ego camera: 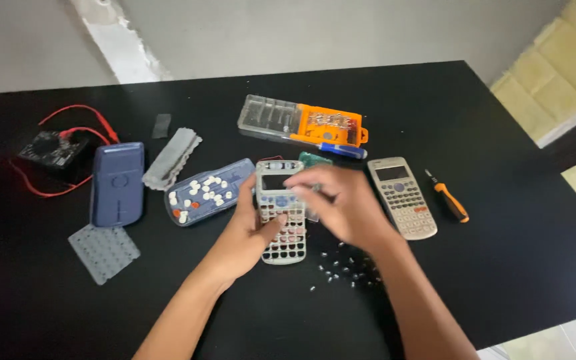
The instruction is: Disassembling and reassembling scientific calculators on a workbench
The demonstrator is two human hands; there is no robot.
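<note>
A calculator front shell (281, 220) with empty key holes in its lower half lies at the middle of the black table (515, 267). My left hand (251, 230) grips its left edge, thumb on the keypad. Over the shell's right side hovers my right hand (338, 200), fingers pinched together; whether something small sits between them I cannot tell. Several small screws or keys (345, 267) lie scattered just below the hands.
A whole grey calculator (403, 197) and an orange-handled screwdriver (448, 197) lie to the right. An orange bit case (301, 121) and a blue screwdriver (341, 150) sit behind. To the left lie a tray of loose keys (205, 190), a blue cover (118, 183), a rubber keypad sheet (103, 252) and a multimeter (51, 150).
</note>
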